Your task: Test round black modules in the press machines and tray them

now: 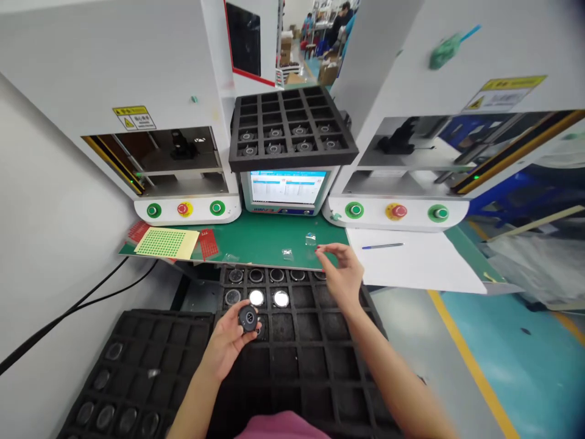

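Note:
My left hand (231, 341) grips a small round black part (248, 317) over a black compartment tray (320, 360) in front of me. My right hand (342, 271) reaches forward to the edge of the green mat (260, 239), fingers pinched together near small clear film pieces (311, 239); what they hold, if anything, is too small to make out. Several round parts, two with bright shiny faces (256, 297), sit in the tray's far rows.
A second black tray (137, 366) lies at lower left with several parts. A third tray (292, 128) rests on top of a monitor (287, 188) between two white machines with green and red buttons. Label sheets (167, 242), white paper and a pen (382, 246) lie on the bench.

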Action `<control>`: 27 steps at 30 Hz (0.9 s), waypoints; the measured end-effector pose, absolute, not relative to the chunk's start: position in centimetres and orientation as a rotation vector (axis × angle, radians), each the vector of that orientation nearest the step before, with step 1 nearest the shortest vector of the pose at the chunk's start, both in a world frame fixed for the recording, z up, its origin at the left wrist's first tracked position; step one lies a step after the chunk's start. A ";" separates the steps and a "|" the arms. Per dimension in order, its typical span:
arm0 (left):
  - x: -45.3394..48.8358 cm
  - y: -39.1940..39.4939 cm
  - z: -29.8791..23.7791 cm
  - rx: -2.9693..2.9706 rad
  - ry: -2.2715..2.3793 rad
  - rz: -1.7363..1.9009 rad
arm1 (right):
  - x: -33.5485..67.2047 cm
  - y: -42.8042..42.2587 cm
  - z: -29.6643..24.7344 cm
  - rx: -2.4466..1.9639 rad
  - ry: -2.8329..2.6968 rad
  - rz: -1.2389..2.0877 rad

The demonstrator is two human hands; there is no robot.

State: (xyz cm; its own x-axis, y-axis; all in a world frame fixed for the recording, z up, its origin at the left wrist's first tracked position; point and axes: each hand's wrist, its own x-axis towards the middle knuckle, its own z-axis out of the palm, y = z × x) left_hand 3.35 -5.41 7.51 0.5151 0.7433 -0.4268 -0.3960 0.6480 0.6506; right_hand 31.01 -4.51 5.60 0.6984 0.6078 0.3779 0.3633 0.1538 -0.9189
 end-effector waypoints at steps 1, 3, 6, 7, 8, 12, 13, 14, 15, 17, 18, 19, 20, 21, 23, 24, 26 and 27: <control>3.7 -5.5 7.1 0.537 0.751 0.703 | 29.7 -5.4 5.4 -1.431 -0.851 0.231; 4.4 -5.8 5.7 0.561 0.762 0.658 | 27.3 -7.1 3.9 -1.411 -0.819 0.251; 5.3 -6.7 2.7 0.554 0.799 0.622 | 24.6 -9.1 -0.2 -1.443 -0.730 0.221; 5.5 -7.1 1.7 0.550 0.812 0.625 | 23.9 -9.8 -1.6 -1.458 -0.705 0.212; 5.7 -7.5 0.8 0.546 0.825 0.635 | 23.4 -10.5 -2.9 -1.472 -0.687 0.212; 6.1 -9.3 -1.3 0.526 0.862 0.693 | 22.3 -12.8 -5.9 -1.492 -0.659 0.295; 6.2 -9.6 -1.4 0.522 0.864 0.697 | 22.3 -13.1 -6.1 -1.487 -0.656 0.325; 6.3 -10.0 -1.4 0.517 0.863 0.694 | 22.3 -13.3 -6.3 -1.481 -0.653 0.353; 6.4 -10.3 -1.3 0.513 0.861 0.686 | 22.4 -13.4 -6.3 -1.473 -0.649 0.379; 6.5 -10.7 -1.3 0.488 0.841 0.667 | 22.5 -13.6 -6.5 -1.458 -0.640 0.424; 6.5 -10.9 -1.4 0.473 0.824 0.666 | 22.5 -13.6 -6.6 -1.452 -0.636 0.443; 6.5 -11.1 -1.6 0.462 0.807 0.667 | 22.5 -13.7 -6.7 -1.447 -0.631 0.459; 6.5 -11.3 -1.8 0.458 0.792 0.669 | 22.4 -13.9 -6.8 -1.444 -0.626 0.472; 6.4 -11.5 -2.1 0.465 0.782 0.666 | 22.3 -14.0 -6.9 -1.441 -0.619 0.481; 6.1 -11.8 -2.8 0.503 0.788 0.647 | 22.0 -14.4 -7.1 -1.442 -0.600 0.486; 5.9 -11.9 -3.0 0.526 0.799 0.635 | 21.8 -14.6 -7.1 -1.446 -0.589 0.481; 5.5 -12.3 -3.4 0.564 0.814 0.628 | 21.4 -15.0 -7.2 -1.457 -0.568 0.460; 5.3 -12.5 -3.4 0.577 0.816 0.633 | 21.2 -15.2 -7.2 -1.464 -0.560 0.446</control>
